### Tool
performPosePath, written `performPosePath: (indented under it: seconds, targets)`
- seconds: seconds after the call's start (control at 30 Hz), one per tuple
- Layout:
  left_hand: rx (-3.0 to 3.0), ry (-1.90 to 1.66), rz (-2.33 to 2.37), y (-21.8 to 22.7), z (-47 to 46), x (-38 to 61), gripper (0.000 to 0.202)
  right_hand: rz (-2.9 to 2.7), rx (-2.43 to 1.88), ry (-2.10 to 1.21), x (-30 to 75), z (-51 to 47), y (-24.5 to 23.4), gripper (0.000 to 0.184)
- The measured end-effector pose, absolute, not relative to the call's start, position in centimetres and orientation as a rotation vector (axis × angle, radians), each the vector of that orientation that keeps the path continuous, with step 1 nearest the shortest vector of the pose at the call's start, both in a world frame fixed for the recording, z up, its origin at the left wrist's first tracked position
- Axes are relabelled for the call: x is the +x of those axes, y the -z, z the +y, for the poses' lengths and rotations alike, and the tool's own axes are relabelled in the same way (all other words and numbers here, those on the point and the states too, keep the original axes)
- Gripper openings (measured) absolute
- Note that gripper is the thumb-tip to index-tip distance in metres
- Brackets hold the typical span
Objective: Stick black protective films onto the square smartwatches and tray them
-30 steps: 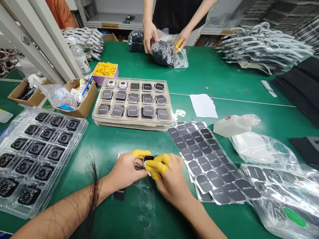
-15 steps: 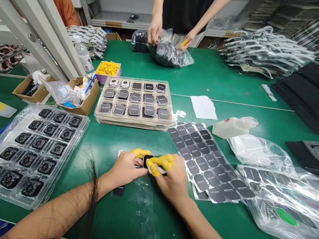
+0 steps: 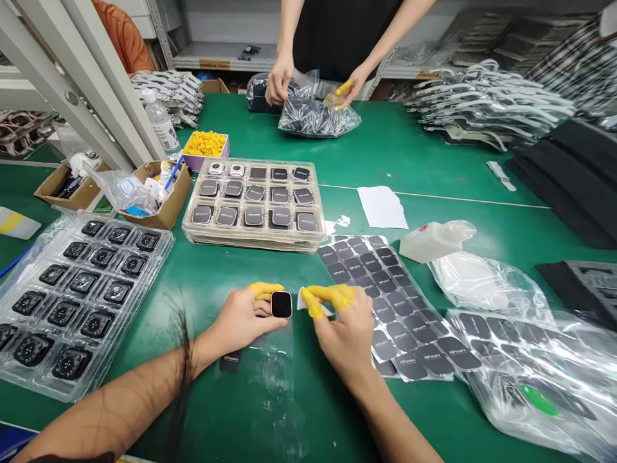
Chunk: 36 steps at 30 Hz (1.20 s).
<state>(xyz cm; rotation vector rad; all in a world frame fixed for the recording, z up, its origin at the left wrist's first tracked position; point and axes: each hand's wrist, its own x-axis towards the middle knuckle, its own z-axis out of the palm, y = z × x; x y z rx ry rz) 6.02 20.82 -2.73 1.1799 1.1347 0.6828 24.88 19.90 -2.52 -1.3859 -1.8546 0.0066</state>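
Note:
A square smartwatch body [image 3: 281,305] with a dark, glossy screen is pinched in my left hand [image 3: 245,316], its face turned up towards me. Yellow finger cots cover some fingers on both hands. Just to the right, my right hand [image 3: 346,321] grips a small white wiping cloth [image 3: 301,301] between thumb and fingers, apart from the watch. Below my left hand lie a dark label [image 3: 230,361] and a clear plastic film [image 3: 270,386]. Sheets of dark square stickers [image 3: 383,283] spread out beside my right hand.
Trays of watch bodies stand at the left [image 3: 81,283] and centre back [image 3: 255,235]. A white bottle [image 3: 436,241] lies at the right near plastic bags [image 3: 540,386]. Finger cots fill a small box [image 3: 206,145]. Across the table a co-worker's hands handle a bag [image 3: 318,119].
My right hand has moved right with the cloth, away from the watch, so the screen now shows fully. The co-worker's hands and bag have shifted slightly, and the whole view has moved a little.

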Motion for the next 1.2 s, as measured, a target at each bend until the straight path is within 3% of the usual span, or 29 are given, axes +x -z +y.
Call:
performPosePath:
  seconds: [0.17,0.3,0.4,0.53,0.7,0.83,1.2]
  targets:
    - [1.185,-0.701,1.138,2.4,21.0,6.3,0.045,-1.981,-1.413,-0.097,25.1,20.8,3.0,0.01]
    - [0.891,-0.866,1.175,1.8,21.4,6.6,0.057,-1.859,-1.596,0.111,25.6,20.2,3.0,0.022]
    - [0.712,-1.054,1.109,1.7,21.8,6.4,0.057,-2.064,-1.278,-0.132,24.7,18.0,3.0,0.041]
    - [0.597,-1.139,1.098,1.5,22.2,5.6,0.053,-2.317,-1.048,-0.403,23.1,16.5,4.1,0.052]
    - [0.596,-0.896,1.04,0.8,22.8,4.1,0.044,-2.181,-1.118,-0.428,22.4,17.8,4.7,0.041]
    - [0.576,-0.928,1.081,0.5,23.2,3.5,0.045,-2.143,-1.085,-0.438,21.9,18.3,4.3,0.031]
    - [0.827,-0.967,1.091,-1.1,23.0,3.7,0.051,-2.235,-0.942,-0.194,22.7,18.3,3.6,0.043]
